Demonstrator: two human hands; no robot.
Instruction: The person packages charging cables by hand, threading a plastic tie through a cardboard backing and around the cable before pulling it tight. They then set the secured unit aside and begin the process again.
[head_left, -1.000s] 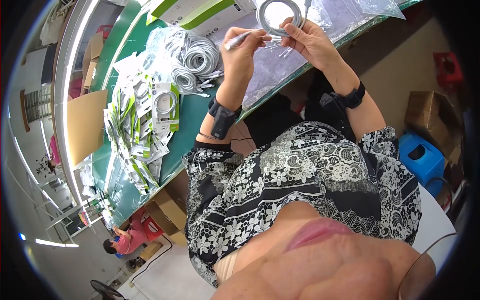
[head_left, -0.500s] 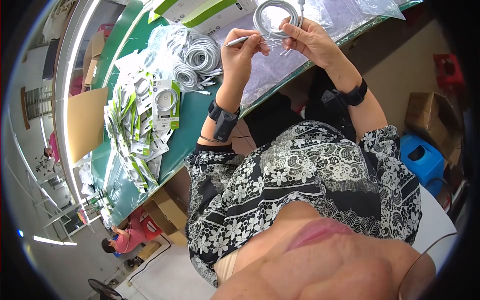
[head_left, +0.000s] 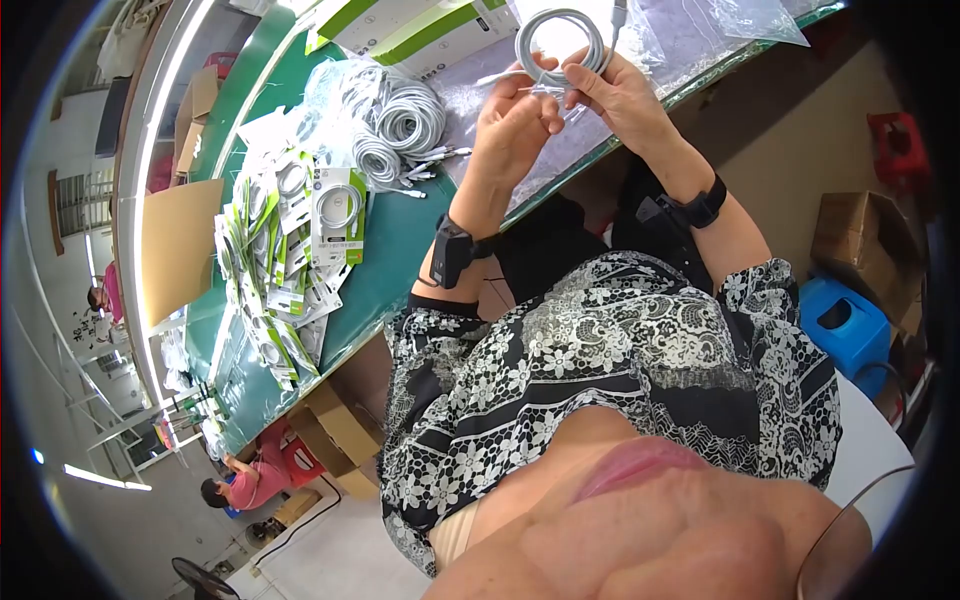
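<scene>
My right hand [head_left: 618,95] grips a coiled grey cable [head_left: 560,42] by its lower edge, held above the table. My left hand [head_left: 515,120] is closed on the loose end of the same coiled grey cable, its fingers pressed against the coil beside my right hand. Both wrists wear black bands. A heap of similar grey cable coils [head_left: 400,125] lies on the green table [head_left: 390,260] to the left of my hands.
A pile of green-and-white packaged cables [head_left: 285,250] covers the table's left part. Green-and-white boxes [head_left: 410,25] stand at the far edge. Clear plastic bags [head_left: 700,25] lie under my hands. A blue stool [head_left: 845,320] and cardboard boxes [head_left: 870,235] sit at right. Other people work at lower left.
My left hand has moved right and closed in on the coil, bringing the cable end against it. The coil has stayed in my right hand.
</scene>
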